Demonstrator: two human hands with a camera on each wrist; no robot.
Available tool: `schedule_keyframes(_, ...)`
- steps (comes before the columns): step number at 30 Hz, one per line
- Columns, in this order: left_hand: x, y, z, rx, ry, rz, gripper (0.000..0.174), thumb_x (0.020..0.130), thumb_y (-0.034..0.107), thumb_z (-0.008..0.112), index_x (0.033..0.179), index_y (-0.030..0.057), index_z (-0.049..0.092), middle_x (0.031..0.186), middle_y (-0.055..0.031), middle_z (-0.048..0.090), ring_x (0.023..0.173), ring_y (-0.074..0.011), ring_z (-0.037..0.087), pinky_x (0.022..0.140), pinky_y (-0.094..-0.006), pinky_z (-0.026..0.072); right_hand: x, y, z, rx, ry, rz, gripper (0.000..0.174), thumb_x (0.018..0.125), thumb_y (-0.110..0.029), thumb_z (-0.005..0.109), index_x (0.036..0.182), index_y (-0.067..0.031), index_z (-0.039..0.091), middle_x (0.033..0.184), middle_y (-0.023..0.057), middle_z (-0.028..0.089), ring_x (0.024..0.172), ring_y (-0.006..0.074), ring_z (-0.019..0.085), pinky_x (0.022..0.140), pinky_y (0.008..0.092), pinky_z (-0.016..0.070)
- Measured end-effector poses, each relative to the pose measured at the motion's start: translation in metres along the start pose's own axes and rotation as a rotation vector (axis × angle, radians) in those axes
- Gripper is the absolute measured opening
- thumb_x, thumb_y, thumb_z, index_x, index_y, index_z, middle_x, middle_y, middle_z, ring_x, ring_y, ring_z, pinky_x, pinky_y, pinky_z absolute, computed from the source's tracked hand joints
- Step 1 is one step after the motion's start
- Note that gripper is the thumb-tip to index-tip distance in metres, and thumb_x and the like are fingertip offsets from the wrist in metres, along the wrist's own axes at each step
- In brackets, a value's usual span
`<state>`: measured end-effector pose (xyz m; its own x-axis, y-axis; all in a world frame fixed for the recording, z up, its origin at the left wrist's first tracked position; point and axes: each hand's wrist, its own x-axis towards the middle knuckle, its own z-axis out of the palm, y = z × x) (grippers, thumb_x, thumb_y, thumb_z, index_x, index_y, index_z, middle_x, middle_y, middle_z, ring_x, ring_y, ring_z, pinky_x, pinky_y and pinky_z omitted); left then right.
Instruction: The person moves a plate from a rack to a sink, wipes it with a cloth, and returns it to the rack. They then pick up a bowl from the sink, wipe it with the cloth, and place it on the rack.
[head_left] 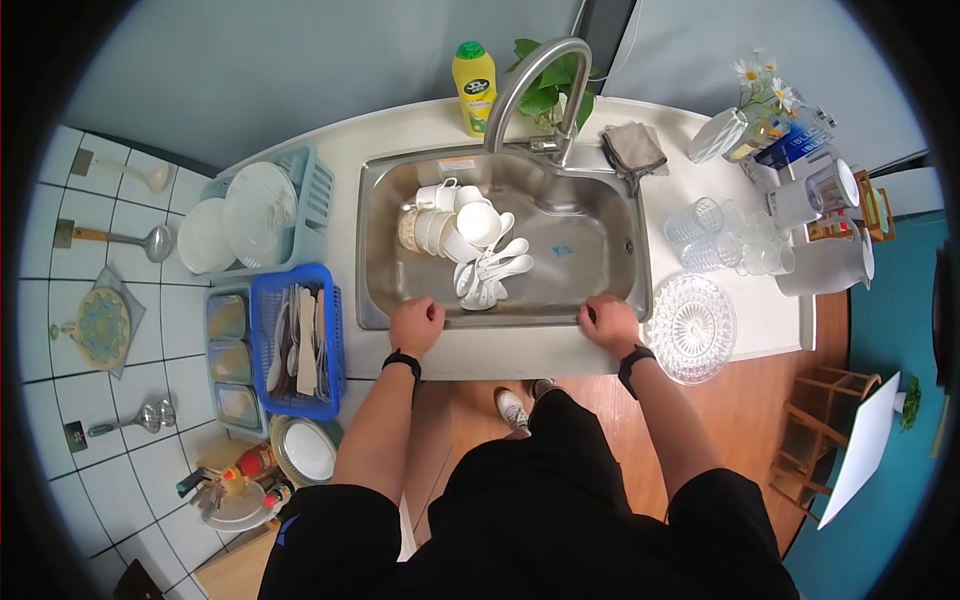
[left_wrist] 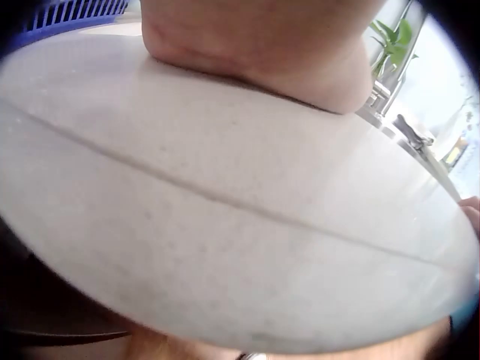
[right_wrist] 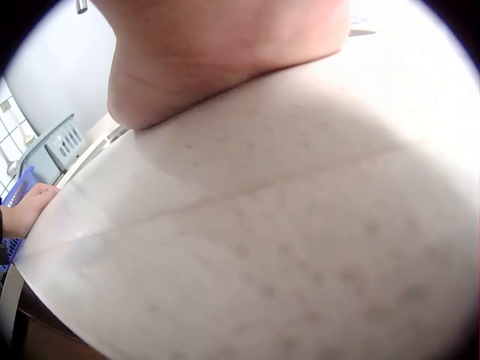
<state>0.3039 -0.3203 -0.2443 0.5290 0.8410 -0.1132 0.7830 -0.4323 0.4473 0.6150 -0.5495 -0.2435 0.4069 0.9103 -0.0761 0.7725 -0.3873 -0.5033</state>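
My left hand (head_left: 417, 327) rests as a loose fist on the counter at the sink's front left rim. At the front right rim my right hand (head_left: 609, 321) lies curled the same way, with nothing in it. Both wrist views show the heel of the hand on the pale countertop (left_wrist: 187, 150). Between and beyond the hands is the steel sink (head_left: 590, 290). White cups (head_left: 436, 195) are piled in its left half, with a white bowl (head_left: 479, 223) among them. White spoons (head_left: 512, 267) lie in front of these, and a small blue piece (head_left: 562, 250) is on the sink floor.
A tall faucet (head_left: 560, 60) arches over the sink's back, beside a yellow bottle (head_left: 474, 90). To the left stand a plate rack (head_left: 318, 195) and a blue utensil basket (head_left: 335, 350). Glasses (head_left: 700, 220), a glass plate (head_left: 693, 328) and a grey cloth (head_left: 634, 150) are right.
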Motion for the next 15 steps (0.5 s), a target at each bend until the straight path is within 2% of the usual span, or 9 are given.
schedule_keyframes(15,0.0003,-0.0038,0.0015,-0.009,0.001,0.01,0.017,0.087,0.021,0.061,0.081,0.0052,0.064,0.081,-0.0149,0.065,0.078,-0.0372,0.063,0.069,-0.0474,0.0515,0.0049,-0.0011,-0.0048,0.049,-0.039,0.006,0.022,0.085,-0.024,0.06,0.077,-0.0043,0.065,0.08,0.0163,0.066,0.081,0.038,0.064,0.072,0.0492,0.0519)
